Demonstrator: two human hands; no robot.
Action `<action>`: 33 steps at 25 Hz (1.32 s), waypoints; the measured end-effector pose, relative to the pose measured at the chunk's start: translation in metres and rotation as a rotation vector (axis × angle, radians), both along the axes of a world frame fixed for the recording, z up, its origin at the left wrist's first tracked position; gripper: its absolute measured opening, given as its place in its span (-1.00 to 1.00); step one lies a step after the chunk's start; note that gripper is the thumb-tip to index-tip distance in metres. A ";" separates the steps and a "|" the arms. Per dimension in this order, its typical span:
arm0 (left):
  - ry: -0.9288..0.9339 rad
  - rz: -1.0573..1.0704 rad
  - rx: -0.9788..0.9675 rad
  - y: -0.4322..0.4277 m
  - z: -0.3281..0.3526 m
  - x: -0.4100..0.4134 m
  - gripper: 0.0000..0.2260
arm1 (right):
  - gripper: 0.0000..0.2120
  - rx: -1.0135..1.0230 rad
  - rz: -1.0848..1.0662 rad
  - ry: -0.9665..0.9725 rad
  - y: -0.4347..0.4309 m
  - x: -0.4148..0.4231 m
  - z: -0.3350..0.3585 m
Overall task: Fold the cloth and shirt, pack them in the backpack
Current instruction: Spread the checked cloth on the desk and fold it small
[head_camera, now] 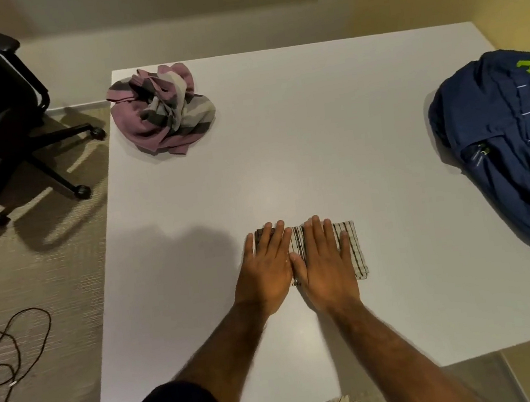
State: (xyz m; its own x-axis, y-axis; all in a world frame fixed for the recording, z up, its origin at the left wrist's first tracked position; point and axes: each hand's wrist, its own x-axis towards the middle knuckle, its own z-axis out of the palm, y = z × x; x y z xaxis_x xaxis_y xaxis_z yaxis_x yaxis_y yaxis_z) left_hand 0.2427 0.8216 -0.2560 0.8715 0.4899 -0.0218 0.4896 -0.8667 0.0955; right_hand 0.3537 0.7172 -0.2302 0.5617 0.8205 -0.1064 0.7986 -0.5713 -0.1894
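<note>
Pressing with straight fingers [267,239], left hand [266,270] and right hand [327,260] flatten the folded striped cloth [358,256] near the white surface's [315,133] front edge.

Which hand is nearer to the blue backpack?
Right. The right hand presses the folded cloth closer to the backpack; the left hand lies beside it, farther away.

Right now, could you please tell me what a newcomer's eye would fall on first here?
The left hand and right hand press flat, side by side, on a folded checked cloth near the front of the white table. A crumpled pink-and-grey shirt sits at the far left corner; a blue backpack lies along the right edge.
</note>
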 end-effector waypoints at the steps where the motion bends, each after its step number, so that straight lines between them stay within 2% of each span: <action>1: -0.010 0.011 -0.006 -0.001 -0.003 -0.002 -0.47 | -0.34 -0.039 0.018 -0.029 -0.006 0.005 -0.005; 7: 0.005 0.047 -0.074 -0.001 0.001 0.004 -0.44 | -0.32 -0.120 -0.002 -0.088 -0.027 0.038 -0.011; 17: 0.089 0.069 -0.048 -0.003 0.001 0.004 -0.42 | -0.32 -0.134 -0.014 0.022 -0.047 0.069 -0.007; 21: 0.083 0.101 -0.012 -0.010 0.012 0.017 -0.41 | -0.29 -0.110 0.016 0.051 -0.046 0.075 -0.006; 25: -0.002 0.169 -0.069 -0.036 0.021 0.050 -0.42 | -0.29 -0.162 0.082 0.026 -0.048 0.084 -0.005; 33: 0.053 0.260 -0.102 -0.043 0.005 0.053 -0.36 | -0.27 -0.152 0.158 0.000 -0.046 0.100 -0.006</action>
State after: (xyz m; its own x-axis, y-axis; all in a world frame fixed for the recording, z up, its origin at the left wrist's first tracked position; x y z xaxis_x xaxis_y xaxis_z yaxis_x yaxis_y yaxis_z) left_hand 0.2959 0.7781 -0.2507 0.7130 0.6900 -0.1244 0.7010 -0.6983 0.1446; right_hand 0.4542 0.6707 -0.2363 0.4271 0.8731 -0.2353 0.8806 -0.4606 -0.1109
